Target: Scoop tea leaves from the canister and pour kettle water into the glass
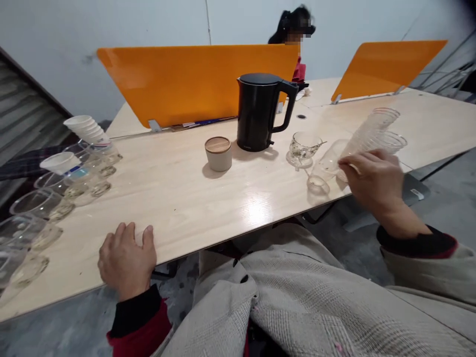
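Note:
My left hand (127, 260) lies palm down on the table's front edge at the left, fingers loosely spread, holding nothing. My right hand (375, 186) is raised over the table at the right, with thumb and fingers pinched together. What the pinch holds, if anything, is too unclear to tell. Just beside its fingertips a clear plastic cup (329, 161) appears to lie tilted on the table. Stacked clear cups (372, 131) lean behind the hand, partly hidden by it. Left of these stands a clear glass bowl (305, 146) with dark bits inside and a thin stick across its rim.
A black kettle (256, 114) and a beige canister (219, 159) with a wooden lid stand mid-table. Clear cups (37, 203) with residue line the left side, near stacked paper cups (87, 130). Orange dividers (193, 82) rise behind; a person (295, 29) is beyond them.

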Available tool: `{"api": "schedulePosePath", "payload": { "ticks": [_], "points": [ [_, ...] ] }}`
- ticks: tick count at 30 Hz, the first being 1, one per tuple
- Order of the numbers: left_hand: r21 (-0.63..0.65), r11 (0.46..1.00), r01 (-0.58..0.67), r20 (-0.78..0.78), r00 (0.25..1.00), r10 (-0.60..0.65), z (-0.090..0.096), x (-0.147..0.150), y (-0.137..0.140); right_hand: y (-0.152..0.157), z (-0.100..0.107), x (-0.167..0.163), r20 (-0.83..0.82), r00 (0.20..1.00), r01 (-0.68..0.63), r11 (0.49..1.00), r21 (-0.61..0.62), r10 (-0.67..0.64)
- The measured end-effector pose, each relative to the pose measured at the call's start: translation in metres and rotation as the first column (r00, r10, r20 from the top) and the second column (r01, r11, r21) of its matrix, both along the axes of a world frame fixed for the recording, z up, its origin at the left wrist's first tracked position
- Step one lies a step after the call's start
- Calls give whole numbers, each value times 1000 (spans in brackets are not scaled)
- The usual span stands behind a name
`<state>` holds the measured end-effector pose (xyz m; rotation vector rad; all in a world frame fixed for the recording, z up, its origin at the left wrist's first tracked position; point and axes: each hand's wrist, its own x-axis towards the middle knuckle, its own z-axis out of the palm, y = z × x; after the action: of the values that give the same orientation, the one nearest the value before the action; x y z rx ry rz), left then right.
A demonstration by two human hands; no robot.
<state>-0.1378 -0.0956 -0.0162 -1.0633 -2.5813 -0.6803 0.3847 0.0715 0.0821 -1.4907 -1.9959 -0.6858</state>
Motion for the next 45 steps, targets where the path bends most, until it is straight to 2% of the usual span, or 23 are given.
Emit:
{"api": "schedulePosePath", "payload": {
  "ticks": [2,3,5,7,9,12,15,18,27,31,34,36,40,43,45],
  "points": [
    [-33,999,18,3,1000,-18,2,2,-2,-13,12,-13,-37,996,-71,986,152,78],
    [-46,998,33,7,999,-32,4,3,-2,-19,17,-23,-64,989,-121,975,188,135],
    [-59,996,67,22,998,-66,5,4,-4,-27,24,-49,-133,951,-256,952,167,279],
    [-52,996,78,37,996,-76,6,5,-5,-27,23,-81,-224,879,-419,906,58,421],
    [-45,996,71,53,996,-68,6,5,-5,-18,15,-114,-313,803,-555,827,-85,507],
    [-48,997,61,80,995,-57,7,7,-4,4,-6,-160,-362,715,-695,668,-267,599],
    [-48,997,57,94,994,-52,8,8,-4,22,-24,-192,-350,615,-787,523,-327,707],
    [-44,997,59,96,994,-55,7,8,-4,28,-33,-210,-303,567,-808,447,-383,766],
    [-49,995,83,73,994,-79,0,2,-7,25,-36,-211,-179,569,-798,486,-357,803],
    [-32,995,100,65,993,-97,-4,2,-7,20,-34,-205,-202,546,-833,503,-228,813],
    [18,993,118,107,987,-120,-9,-2,-10,15,-38,-187,-243,563,-826,551,-121,790],
    [95,987,130,175,974,-145,-9,-11,-11,15,-47,-169,-272,583,-807,584,-86,765],
    [287,954,89,372,907,-197,7,-41,-6,18,-76,-129,-341,680,-717,687,-122,649],
    [371,928,34,502,834,-231,29,-62,13,20,-97,-109,-392,715,-677,714,-180,579],
    [386,923,4,639,720,-270,39,-72,31,20,-107,-104,-426,718,-667,718,-198,550]
  ]
}}
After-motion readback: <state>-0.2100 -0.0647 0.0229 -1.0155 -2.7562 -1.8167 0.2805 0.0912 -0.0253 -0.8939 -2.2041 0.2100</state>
